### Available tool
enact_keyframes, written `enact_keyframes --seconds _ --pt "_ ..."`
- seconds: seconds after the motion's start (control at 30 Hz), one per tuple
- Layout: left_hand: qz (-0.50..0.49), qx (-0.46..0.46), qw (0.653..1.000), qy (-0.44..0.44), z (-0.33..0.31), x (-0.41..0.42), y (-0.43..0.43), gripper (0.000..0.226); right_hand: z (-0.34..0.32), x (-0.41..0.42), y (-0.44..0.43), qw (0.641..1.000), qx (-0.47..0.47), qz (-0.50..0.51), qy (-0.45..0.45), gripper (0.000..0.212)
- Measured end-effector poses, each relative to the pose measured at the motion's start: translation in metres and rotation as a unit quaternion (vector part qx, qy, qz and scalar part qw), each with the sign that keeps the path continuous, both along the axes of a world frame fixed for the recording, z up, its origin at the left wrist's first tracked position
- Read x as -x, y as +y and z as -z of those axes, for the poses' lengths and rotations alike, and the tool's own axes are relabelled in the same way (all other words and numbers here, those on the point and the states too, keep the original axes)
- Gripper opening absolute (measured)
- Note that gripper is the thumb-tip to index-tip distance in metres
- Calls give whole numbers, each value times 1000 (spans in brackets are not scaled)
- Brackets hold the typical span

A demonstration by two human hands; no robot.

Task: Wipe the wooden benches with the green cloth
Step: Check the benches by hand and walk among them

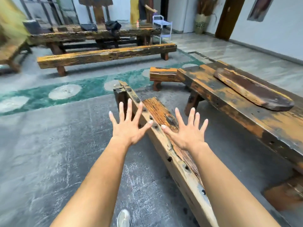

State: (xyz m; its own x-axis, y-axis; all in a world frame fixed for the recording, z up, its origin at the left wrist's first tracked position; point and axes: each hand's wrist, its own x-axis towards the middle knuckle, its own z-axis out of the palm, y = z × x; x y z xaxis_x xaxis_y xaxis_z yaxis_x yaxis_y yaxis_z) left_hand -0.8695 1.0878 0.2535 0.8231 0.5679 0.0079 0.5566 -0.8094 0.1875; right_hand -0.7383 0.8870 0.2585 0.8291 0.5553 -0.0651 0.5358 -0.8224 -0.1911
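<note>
Both my arms reach forward over a narrow rough wooden bench (165, 138) that runs from the bottom right toward the centre. My left hand (129, 125) is held out flat, fingers spread, holding nothing, just left of the bench's edge. My right hand (186, 130) is likewise spread and empty, above the bench top. Another long wooden bench (106, 54) stands across the room at the back. A short wooden stool-bench (162, 75) sits beyond the near bench. No green cloth is in view.
A big dark wooden table (229, 97) with a wooden slab (252, 92) on it stands at right. A second long table (91, 34) with bags is at the back. A person (144, 9) stands by a lilac cart (164, 27). Grey floor, green patterned rug (91, 89), my shoe (123, 217).
</note>
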Motion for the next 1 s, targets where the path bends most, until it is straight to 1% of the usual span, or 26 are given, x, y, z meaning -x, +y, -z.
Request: enact_keyframes --seconds 0.17,0.2,0.27,0.47,0.67,1.0 --pt "-57 -7 998 6 2 -5 105 86 2 -16 130 998 -12 -62 -20 105" --pt "-67 -6 998 5 1 -12 140 86 1 -25 170 997 -16 -71 -24 104" --pt "-74 -3 997 6 -1 -19 175 86 1 -35 207 996 -20 -79 -29 102" --pt "-64 -7 998 17 -15 -58 325 83 -11 -85 358 997 -34 -61 -21 101" --pt "-71 4 997 25 -12 -105 427 88 -3 -131 461 998 -24 -62 -15 102" --pt "-88 30 994 47 35 -218 585 88 34 -253 634 996 -5 -84 -2 103"
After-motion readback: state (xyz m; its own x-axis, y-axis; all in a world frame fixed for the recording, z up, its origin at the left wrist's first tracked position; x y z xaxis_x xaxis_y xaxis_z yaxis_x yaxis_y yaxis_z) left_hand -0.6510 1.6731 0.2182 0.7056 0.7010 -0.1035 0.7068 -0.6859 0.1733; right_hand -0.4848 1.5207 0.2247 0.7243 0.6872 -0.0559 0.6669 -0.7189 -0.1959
